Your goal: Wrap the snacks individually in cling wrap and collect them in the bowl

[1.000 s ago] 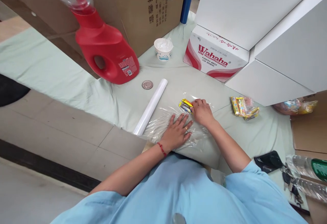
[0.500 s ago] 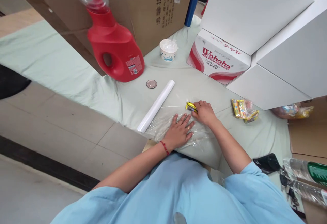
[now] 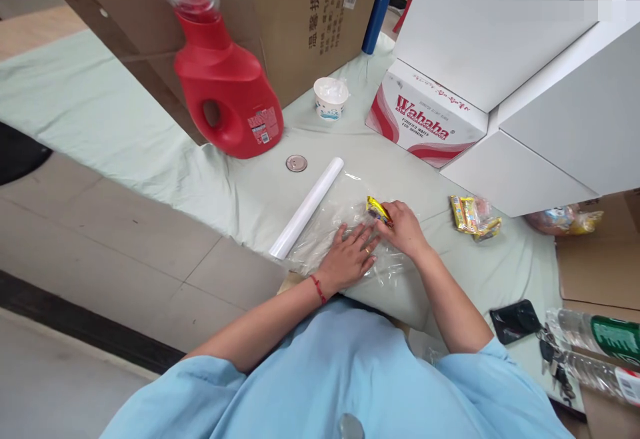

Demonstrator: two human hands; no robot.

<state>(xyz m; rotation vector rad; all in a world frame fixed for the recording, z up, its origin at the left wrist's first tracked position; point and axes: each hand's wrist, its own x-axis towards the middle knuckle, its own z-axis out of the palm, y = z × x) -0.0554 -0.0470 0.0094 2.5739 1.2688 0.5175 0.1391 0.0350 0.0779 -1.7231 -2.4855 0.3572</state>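
Observation:
My left hand (image 3: 349, 257) lies flat with fingers spread on a sheet of clear plastic film (image 3: 320, 235). In my right hand (image 3: 403, 228), just beside it, a small yellow-wrapped snack packet (image 3: 377, 209) is gripped; its far end sticks out, tilted up over the film. The film runs out from a white roll (image 3: 307, 209) lying slantwise to the left. Right of my hands, several more yellow snack packets (image 3: 474, 217) sit in a loose pile on the pale green cloth (image 3: 430, 192).
A red detergent jug (image 3: 230, 85) and a paper cup (image 3: 331, 99) stand by a large cardboard box (image 3: 285, 39). A round disc (image 3: 297, 163) lies near the roll. Right are a Wahaha carton (image 3: 425, 115), white cabinets (image 3: 550, 125), a black phone-like case (image 3: 515, 321) and plastic bottles (image 3: 595, 332).
My right hand has tilted the snack packet, so its free end points up more steeply. My left hand stays flat on the film. The view has shifted slightly.

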